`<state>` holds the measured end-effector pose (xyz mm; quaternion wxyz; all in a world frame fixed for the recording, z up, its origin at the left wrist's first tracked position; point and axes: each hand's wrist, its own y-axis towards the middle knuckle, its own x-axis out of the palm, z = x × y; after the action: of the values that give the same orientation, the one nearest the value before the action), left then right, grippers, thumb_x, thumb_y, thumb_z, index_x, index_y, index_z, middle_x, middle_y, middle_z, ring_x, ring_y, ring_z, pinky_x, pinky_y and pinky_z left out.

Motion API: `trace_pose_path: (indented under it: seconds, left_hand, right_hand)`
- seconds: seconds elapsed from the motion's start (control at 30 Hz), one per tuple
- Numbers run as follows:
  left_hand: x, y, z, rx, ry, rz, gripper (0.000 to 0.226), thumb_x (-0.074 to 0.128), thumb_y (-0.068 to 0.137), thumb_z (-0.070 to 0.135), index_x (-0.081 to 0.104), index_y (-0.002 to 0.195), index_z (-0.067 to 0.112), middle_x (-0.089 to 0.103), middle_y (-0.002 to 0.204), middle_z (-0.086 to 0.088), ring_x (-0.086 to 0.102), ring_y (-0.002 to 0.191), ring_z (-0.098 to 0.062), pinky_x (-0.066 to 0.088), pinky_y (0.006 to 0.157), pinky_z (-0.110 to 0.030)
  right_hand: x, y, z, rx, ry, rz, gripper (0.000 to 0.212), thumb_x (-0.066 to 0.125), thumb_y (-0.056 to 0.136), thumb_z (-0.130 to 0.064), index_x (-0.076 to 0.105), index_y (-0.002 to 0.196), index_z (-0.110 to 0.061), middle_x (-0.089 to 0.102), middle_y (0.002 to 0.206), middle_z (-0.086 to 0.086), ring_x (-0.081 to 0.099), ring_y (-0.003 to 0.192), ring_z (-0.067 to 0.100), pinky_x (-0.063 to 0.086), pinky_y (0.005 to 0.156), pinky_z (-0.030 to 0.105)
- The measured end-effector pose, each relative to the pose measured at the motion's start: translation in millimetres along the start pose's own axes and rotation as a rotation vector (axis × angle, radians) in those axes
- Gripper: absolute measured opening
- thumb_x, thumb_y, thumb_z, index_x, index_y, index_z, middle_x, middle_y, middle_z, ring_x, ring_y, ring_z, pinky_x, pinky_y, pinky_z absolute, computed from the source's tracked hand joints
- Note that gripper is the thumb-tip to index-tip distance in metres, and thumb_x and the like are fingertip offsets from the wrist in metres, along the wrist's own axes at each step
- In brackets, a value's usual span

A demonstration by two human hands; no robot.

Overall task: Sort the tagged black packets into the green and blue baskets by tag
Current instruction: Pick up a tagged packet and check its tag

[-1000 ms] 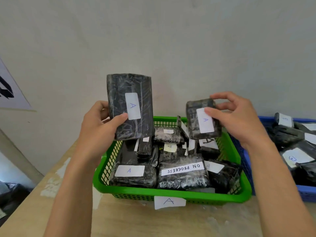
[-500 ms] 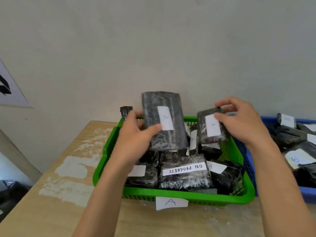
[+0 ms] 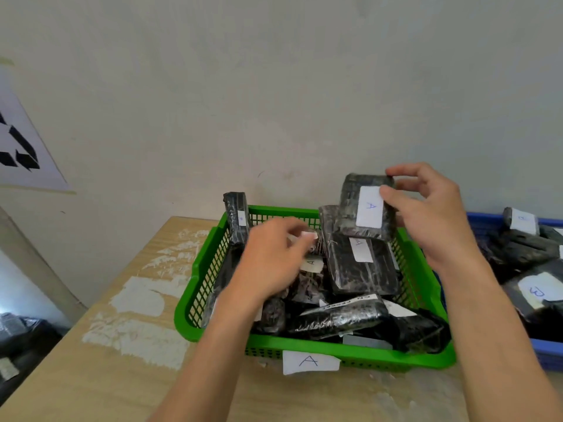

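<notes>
While the right hand (image 3: pixel 435 222) pinches a packet (image 3: pixel 350 205) above the green basket (image 3: pixel 380 356), the left hand (image 3: pixel 271 264) hovers slack.

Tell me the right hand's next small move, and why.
Probably lower the right hand and release its packet into the green basket: the packet's tag reads A, matching the A label on the basket's front, and it is held above the basket's far side.

Both bare forearms reach forward. The left grip (image 3: pixel 274 260), blurred, hangs low with fingers loosely extended. The right grip (image 3: pixel 426 220), raised higher, pinches a packet (image 3: pixel 348 205) between thumb and fingertips.
</notes>
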<state>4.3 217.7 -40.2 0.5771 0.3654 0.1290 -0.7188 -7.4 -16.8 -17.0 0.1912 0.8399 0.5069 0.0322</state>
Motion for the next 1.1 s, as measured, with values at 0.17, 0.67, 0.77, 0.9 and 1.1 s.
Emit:
trace_pose_path:
  seconds: [0.17,0.67,0.77,0.9,1.1]
  left_hand:
    - [-33.5,9.9,-39.3,-0.132,0.402,0.098,0.046,0.057,0.103,0.028,0.05,0.148,0.032,0.041,0.154,-0.013,0.034,0.143,-0.034,0.033,0.114,-0.046]
    - [-19.1,1.5,-26.6,-0.227,0.196,-0.181,0.056,0.076,0.085,0.054,0.049,0.127,0.03,0.043,0.127,-0.003,0.051,0.091,-0.012,0.038,0.083,-0.027]
    - [-20.4,2.0,-25.5,-0.197,0.165,-0.189,0.048,0.076,0.084,0.053,0.048,0.118,0.034,0.044,0.117,0.001,0.046,0.084,-0.001,0.035,0.067,-0.023]
    - [-24.3,1.8,-25.2,-0.151,0.149,-0.238,0.04,0.078,0.082,0.054,0.053,0.109,0.038,0.046,0.113,0.002,0.053,0.088,-0.009,0.039,0.068,-0.024]
    - [-19.9,3.7,-22.3,-0.09,0.08,-0.348,0.008,0.067,0.094,0.048,0.061,0.099,0.046,0.053,0.12,0.002,0.061,0.094,-0.02,0.049,0.084,-0.037]
  right_hand:
    - [-5.2,2.6,5.9,0.009,-0.073,0.015,0.026,0.074,0.092,-0.021,0.071,0.104,-0.044,0.069,0.111,-0.011,0.073,0.094,0.017,0.062,0.077,0.04]
    - [-28.0,5.8,1.6,0.052,-0.047,0.026,0.025,0.069,0.097,-0.014,0.074,0.107,-0.036,0.069,0.113,-0.003,0.074,0.095,0.019,0.062,0.074,0.04]
    - [-28.9,4.5,-1.2,0.067,-0.02,-0.002,0.025,0.068,0.098,-0.012,0.074,0.106,-0.035,0.071,0.114,0.001,0.076,0.092,0.019,0.064,0.067,0.036]
    - [-18.0,-0.3,-7.8,0.076,0.035,-0.083,0.023,0.072,0.096,-0.012,0.075,0.104,-0.033,0.075,0.113,0.007,0.077,0.094,0.02,0.064,0.069,0.039]
    - [15.5,-16.5,-17.6,-0.006,-0.16,-0.309,0.021,0.08,0.089,-0.027,0.073,0.099,-0.044,0.074,0.104,-0.014,0.075,0.091,0.01,0.061,0.068,0.033]
